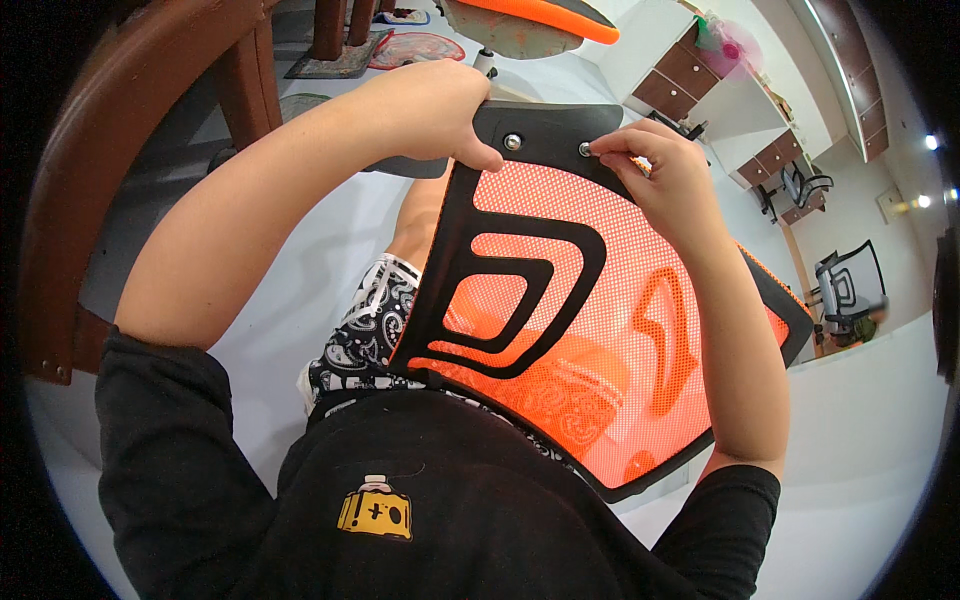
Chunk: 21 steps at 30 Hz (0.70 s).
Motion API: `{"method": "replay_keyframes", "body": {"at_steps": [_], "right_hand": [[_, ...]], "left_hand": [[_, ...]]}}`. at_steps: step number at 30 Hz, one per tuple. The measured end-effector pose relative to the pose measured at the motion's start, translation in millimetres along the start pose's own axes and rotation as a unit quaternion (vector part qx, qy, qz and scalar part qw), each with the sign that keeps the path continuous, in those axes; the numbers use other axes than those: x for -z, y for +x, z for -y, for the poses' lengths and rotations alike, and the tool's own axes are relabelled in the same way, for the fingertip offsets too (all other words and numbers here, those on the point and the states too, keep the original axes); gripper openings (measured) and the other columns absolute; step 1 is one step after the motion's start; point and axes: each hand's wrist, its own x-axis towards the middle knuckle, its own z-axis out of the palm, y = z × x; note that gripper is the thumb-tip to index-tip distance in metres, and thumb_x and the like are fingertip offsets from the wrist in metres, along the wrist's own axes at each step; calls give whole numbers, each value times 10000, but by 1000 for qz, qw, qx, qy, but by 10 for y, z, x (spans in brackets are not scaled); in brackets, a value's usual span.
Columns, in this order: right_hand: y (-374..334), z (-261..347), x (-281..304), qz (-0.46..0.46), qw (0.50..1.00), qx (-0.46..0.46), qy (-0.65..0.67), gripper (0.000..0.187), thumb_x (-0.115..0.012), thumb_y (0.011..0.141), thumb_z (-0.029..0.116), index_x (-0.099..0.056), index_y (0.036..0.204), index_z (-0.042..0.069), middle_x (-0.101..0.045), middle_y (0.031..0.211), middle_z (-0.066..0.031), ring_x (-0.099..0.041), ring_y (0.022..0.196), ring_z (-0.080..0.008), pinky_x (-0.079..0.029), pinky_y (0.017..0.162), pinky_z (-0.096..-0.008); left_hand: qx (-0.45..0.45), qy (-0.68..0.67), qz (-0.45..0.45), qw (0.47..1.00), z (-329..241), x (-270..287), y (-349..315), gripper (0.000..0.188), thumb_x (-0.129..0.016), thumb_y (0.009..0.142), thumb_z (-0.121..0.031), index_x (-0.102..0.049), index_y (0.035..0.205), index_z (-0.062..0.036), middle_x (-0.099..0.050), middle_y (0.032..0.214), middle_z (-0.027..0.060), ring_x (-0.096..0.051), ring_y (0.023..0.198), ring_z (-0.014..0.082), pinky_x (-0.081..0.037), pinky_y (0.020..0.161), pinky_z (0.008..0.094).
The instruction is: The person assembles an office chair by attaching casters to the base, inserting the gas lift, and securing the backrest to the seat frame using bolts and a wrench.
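An orange mesh chair back (560, 215) with a black plastic frame rests across my lap. Its black mounting edge (548, 118) lies at the far end, with a round silver bolt head (513, 142) seated in it. My left hand (452, 112) grips the left end of that edge, thumb on the near face and fingers hidden behind. To the right, my right hand (655, 165) pinches a second silver bolt (586, 149) at the edge between thumb and fingertips. Whether that bolt sits fully in its hole I cannot tell.
Beyond the chair back stands an orange-rimmed seat (540, 20) on a metal post. Brown wooden furniture (150, 90) fills the left side. A pink fan (730, 48), drawer cabinets (676, 82) and a black office chair (850, 290) are at the right.
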Motion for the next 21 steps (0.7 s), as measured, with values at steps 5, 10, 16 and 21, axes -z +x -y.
{"method": "replay_keyframes", "body": {"at_steps": [5, 10, 16, 21], "right_hand": [[-15, 13, 7, -10, 1000, 15, -16, 95, -679, 805, 90, -726, 888, 88, -655, 853, -75, -639, 760, -260, -506, 692, -343], [-30, 28, -4, -25, 998, 25, -55, 84, -687, 798, 105, -734, 868, 108, -639, 840, -59, -639, 752, -249, -508, 687, -344], [-39, 15, -28, -35, 993, 50, -97, 85, -681, 796, 106, -741, 852, 127, -633, 832, -45, -638, 757, -239, -517, 694, -350], [13, -6, -13, -35, 985, 84, -145, 96, -657, 810, 121, -744, 838, 150, -632, 825, -31, -636, 751, -240, -511, 687, -365]], "left_hand": [[29, 1, 37, 999, -45, 29, 3, 643, -767, 674, -429, -620, 1086, 41, -652, 974, 239, -638, 944, 349, -504, 834, 392], [19, 8, 22, 1000, -65, 13, 8, 635, -768, 676, -426, -625, 1083, 40, -653, 985, 236, -639, 945, 347, -506, 838, 389], [36, 13, 38, 999, -79, 11, 27, 642, -771, 676, -426, -623, 1088, 43, -653, 985, 233, -639, 945, 346, -504, 848, 386], [25, 11, 22, 999, -85, 20, 16, 637, -774, 677, -425, -623, 1083, 43, -653, 983, 233, -641, 941, 343, -505, 844, 386]]}}
